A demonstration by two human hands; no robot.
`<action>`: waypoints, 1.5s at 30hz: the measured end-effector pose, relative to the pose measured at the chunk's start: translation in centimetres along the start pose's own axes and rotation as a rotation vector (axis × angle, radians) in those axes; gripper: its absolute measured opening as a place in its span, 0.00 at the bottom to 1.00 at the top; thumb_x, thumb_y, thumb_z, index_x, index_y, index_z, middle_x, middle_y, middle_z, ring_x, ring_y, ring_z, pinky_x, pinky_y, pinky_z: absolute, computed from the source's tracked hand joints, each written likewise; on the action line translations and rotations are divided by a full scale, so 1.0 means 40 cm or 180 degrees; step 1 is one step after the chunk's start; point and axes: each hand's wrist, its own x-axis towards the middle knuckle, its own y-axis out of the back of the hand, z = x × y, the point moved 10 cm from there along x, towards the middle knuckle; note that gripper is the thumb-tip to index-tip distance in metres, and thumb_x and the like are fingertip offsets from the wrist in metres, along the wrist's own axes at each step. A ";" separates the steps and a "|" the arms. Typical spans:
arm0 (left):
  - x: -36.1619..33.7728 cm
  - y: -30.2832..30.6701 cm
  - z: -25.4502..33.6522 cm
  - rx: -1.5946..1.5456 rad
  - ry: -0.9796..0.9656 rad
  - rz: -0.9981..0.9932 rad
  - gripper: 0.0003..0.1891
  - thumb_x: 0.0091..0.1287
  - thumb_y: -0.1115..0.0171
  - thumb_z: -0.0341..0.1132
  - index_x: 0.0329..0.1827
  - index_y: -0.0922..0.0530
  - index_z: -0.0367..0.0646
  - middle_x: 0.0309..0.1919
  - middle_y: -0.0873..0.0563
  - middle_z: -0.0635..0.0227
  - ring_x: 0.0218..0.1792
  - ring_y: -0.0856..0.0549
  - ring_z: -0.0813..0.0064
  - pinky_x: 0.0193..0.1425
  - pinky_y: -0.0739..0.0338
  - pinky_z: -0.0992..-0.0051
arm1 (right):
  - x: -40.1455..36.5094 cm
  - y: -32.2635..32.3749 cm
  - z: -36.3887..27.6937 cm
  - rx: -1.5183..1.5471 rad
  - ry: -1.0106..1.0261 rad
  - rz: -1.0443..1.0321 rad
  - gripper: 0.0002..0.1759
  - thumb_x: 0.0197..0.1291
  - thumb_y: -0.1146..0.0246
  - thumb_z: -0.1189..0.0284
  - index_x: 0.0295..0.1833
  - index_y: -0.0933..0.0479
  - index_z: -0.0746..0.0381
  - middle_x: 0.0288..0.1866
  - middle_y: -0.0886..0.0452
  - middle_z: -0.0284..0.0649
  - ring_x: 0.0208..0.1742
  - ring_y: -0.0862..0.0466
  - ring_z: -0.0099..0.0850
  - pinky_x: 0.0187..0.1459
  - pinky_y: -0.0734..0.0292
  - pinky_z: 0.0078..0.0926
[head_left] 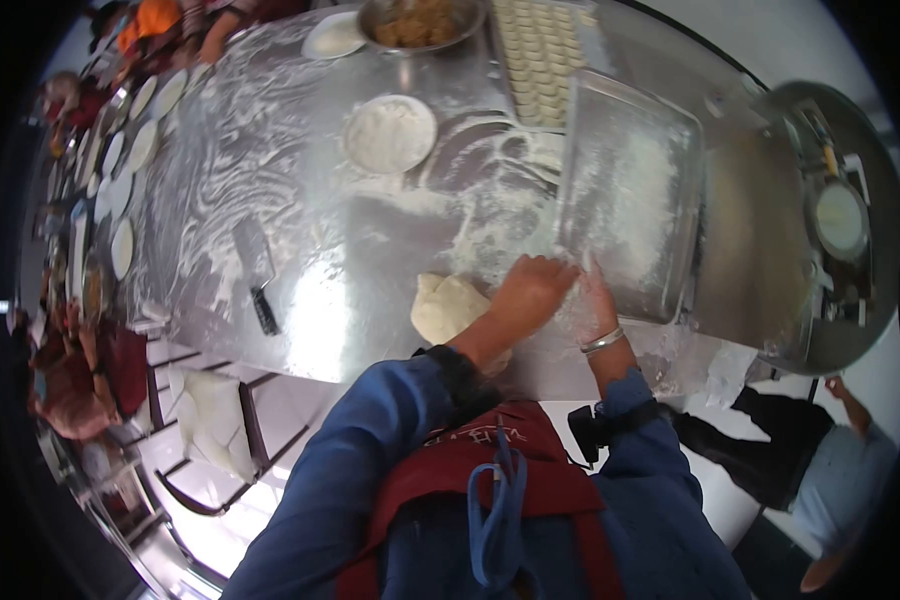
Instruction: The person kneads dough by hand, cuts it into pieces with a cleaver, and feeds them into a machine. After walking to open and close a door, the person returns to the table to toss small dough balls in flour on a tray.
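My left hand reaches across the front of the table with its fingers curled in. Whatever its fingers may hold is hidden. Right beside it, my right hand, dusted with flour and with a bangle at the wrist, points its fingers up toward the left hand's fingertips. Both hands are at the near left corner of a clear flour-dusted tray. A smooth pale lump of dough rests on the metal table, partly behind my left forearm.
A scraper with a black handle lies to the left. Farther back are a bowl of flour, a bowl of brown filling and a tray of dumplings. Other people stand at the left and right; a round pan is at right.
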 end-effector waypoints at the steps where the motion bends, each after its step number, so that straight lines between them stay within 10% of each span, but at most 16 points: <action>1: -0.006 0.007 -0.011 0.0060 0.0075 0.0048 0.09 0.49 0.41 0.29 0.35 0.24 0.43 0.24 0.26 0.67 0.31 0.24 0.63 0.36 0.31 0.66 | 0.007 0.000 0.011 -0.0044 -0.0086 -0.0047 0.28 0.63 0.54 0.49 0.57 0.35 0.60 0.42 0.25 0.37 0.44 0.24 0.29 0.48 0.29 0.30; 5: -0.086 0.074 -0.077 -0.0317 0.0430 0.0146 0.07 0.48 0.43 0.28 0.31 0.27 0.40 0.25 0.26 0.61 0.31 0.24 0.59 0.38 0.30 0.63 | 0.052 0.063 0.033 -0.0729 0.0098 0.0342 0.25 0.62 0.49 0.56 0.56 0.34 0.64 0.48 0.25 0.40 0.50 0.26 0.31 0.53 0.33 0.29; 8: -0.274 0.169 -0.185 -0.0521 0.1049 0.0185 0.06 0.48 0.43 0.27 0.30 0.27 0.38 0.27 0.24 0.59 0.32 0.24 0.57 0.36 0.29 0.64 | 0.072 0.102 -0.016 -0.4386 0.1341 0.0787 0.38 0.52 0.37 0.60 0.61 0.42 0.73 0.56 0.30 0.51 0.57 0.29 0.40 0.59 0.38 0.32; 11: -0.565 0.248 -0.287 -0.0197 0.1880 -0.0027 0.05 0.49 0.44 0.27 0.29 0.27 0.39 0.26 0.25 0.57 0.31 0.24 0.55 0.35 0.29 0.63 | 0.072 0.134 0.122 -0.5522 0.1371 0.0586 0.51 0.38 0.29 0.56 0.63 0.45 0.72 0.57 0.31 0.55 0.58 0.30 0.43 0.60 0.39 0.33; 15: -1.020 0.244 -0.356 0.0153 0.3276 -0.1358 0.08 0.58 0.46 0.34 0.37 0.24 0.42 0.34 0.19 0.57 0.38 0.21 0.54 0.42 0.28 0.61 | 0.083 0.091 0.311 -0.5428 0.1306 -0.0184 0.58 0.26 0.24 0.57 0.63 0.45 0.70 0.55 0.31 0.56 0.57 0.30 0.45 0.59 0.37 0.34; 17: -1.179 0.255 -0.330 0.0676 0.3623 -0.2139 0.08 0.60 0.46 0.36 0.37 0.24 0.42 0.34 0.18 0.56 0.39 0.20 0.55 0.42 0.28 0.59 | 0.064 0.071 0.290 -0.6239 0.1405 0.0845 0.56 0.21 0.23 0.59 0.60 0.41 0.68 0.52 0.29 0.54 0.54 0.29 0.46 0.56 0.34 0.36; 20: -1.276 0.253 -0.333 0.0679 0.3990 -0.2383 0.10 0.59 0.45 0.36 0.41 0.25 0.44 0.33 0.18 0.56 0.39 0.19 0.58 0.43 0.28 0.57 | 0.070 0.045 0.269 -0.6133 0.1027 0.0677 0.48 0.24 0.24 0.62 0.56 0.37 0.66 0.50 0.29 0.52 0.53 0.30 0.45 0.53 0.33 0.36; 25: -1.153 0.313 -0.378 0.0352 0.3927 -0.1362 0.18 0.56 0.41 0.39 0.49 0.29 0.45 0.40 0.20 0.58 0.42 0.21 0.56 0.46 0.30 0.57 | -0.007 -0.221 0.307 -0.6504 0.2144 -0.0125 0.41 0.25 0.28 0.69 0.52 0.35 0.63 0.46 0.28 0.48 0.50 0.29 0.46 0.51 0.31 0.36; 31: -0.665 0.614 -0.368 0.0702 0.2003 0.1347 0.27 0.54 0.38 0.38 0.58 0.33 0.45 0.53 0.28 0.57 0.53 0.29 0.55 0.56 0.37 0.60 | -0.007 -0.463 0.426 -0.6692 0.3114 -0.1518 0.32 0.30 0.32 0.74 0.48 0.33 0.62 0.46 0.30 0.46 0.50 0.30 0.46 0.52 0.35 0.40; 36: -0.512 0.400 -0.502 0.1143 0.1751 0.0352 0.24 0.58 0.45 0.43 0.58 0.32 0.47 0.58 0.31 0.59 0.61 0.37 0.55 0.64 0.46 0.57 | 0.129 -0.428 0.473 -0.5596 0.2756 -0.1535 0.31 0.46 0.36 0.64 0.58 0.33 0.58 0.60 0.35 0.45 0.62 0.39 0.43 0.61 0.47 0.44; 45: -0.469 0.383 -0.635 0.1062 0.2004 0.0528 0.20 0.53 0.48 0.41 0.50 0.27 0.48 0.49 0.26 0.60 0.52 0.31 0.55 0.57 0.41 0.56 | 0.324 -0.375 0.510 -0.6594 0.3058 -0.0744 0.20 0.51 0.47 0.63 0.49 0.28 0.59 0.50 0.28 0.42 0.54 0.33 0.43 0.57 0.45 0.45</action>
